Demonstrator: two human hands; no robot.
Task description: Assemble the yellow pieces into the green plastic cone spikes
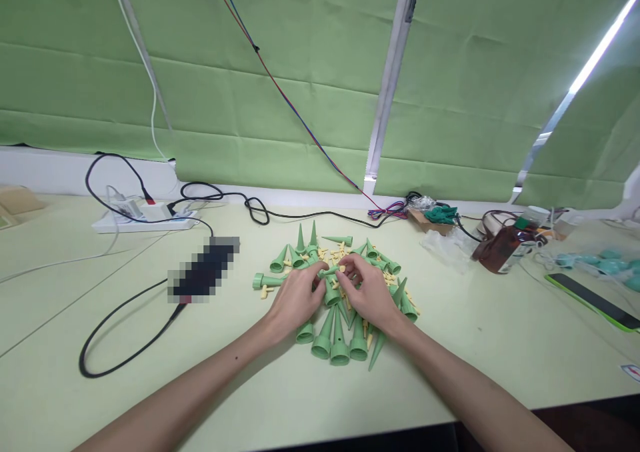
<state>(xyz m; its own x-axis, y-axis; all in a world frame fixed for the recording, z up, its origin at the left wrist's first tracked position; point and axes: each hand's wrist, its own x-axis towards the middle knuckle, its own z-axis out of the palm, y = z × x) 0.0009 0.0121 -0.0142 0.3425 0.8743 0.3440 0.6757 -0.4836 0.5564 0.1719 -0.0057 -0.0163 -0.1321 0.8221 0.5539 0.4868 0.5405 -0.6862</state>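
Over the pale surface, our left hand and right hand are pinching at centre frame, equally near, while a brown bottle is sitting at right, contents unclear to us, and our left is gripping a green piece crosswise, pointing toward a yellow piece our right is gripping.

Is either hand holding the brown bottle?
No, the brown bottle sits apart to the right, while the left hand and right hand are at the green cones.
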